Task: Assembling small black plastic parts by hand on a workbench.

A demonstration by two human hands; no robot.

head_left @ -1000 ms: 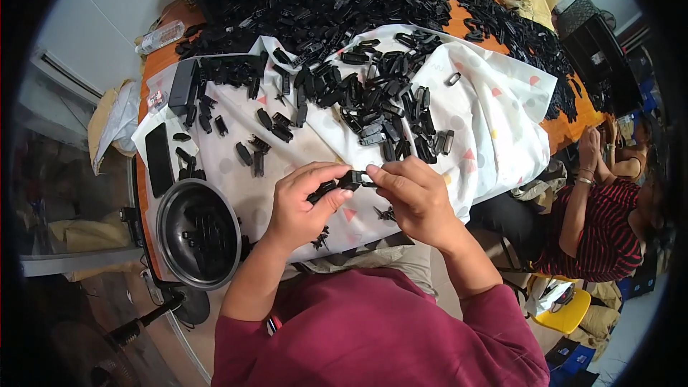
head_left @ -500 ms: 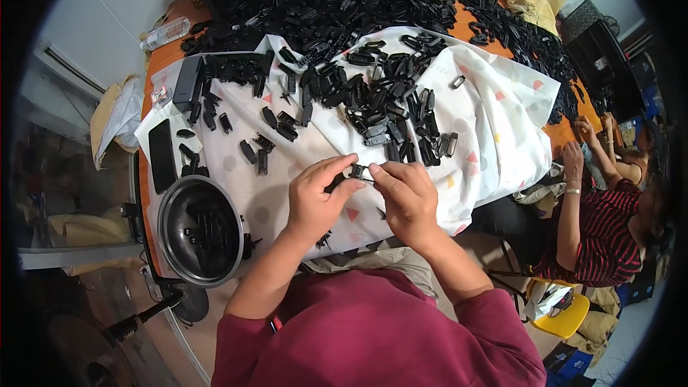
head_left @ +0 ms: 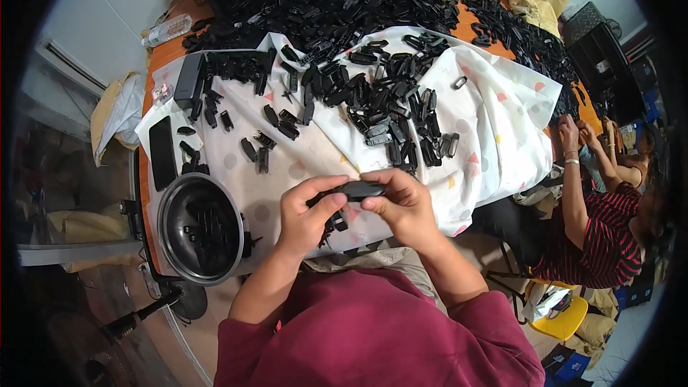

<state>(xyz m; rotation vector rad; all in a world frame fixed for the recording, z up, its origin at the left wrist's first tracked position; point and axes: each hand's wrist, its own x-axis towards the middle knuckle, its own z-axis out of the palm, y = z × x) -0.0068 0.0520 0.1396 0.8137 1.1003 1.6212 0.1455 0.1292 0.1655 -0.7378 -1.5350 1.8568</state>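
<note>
Over the near edge of the patterned white cloth (head_left: 287, 172), my left hand (head_left: 299, 218) and my right hand (head_left: 410, 215) pinch a small, smooth, black oval plastic piece (head_left: 362, 190) between them. Its dark rounded face shows; my left fingers cover one end and my right fingertips grip the other. Just below my left fingers are more dark parts (head_left: 335, 223), and I cannot tell whether they are held or lie on the cloth. Ahead of my hands, a heap of similar black plastic pieces (head_left: 390, 97) lies on the cloth.
Left of me stands a dark metal bowl (head_left: 208, 281) with black parts inside. Beyond it lie a black phone (head_left: 163, 154) and a dark grey box (head_left: 189, 79). A large black pile (head_left: 322, 7) fills the back. At right, a person in a striped shirt (head_left: 595, 244) works.
The held piece now shows a smooth dark oval face instead of a framed side with a bright edge. Both hands have come slightly nearer to me. The neighbour's hands have moved farther away.
</note>
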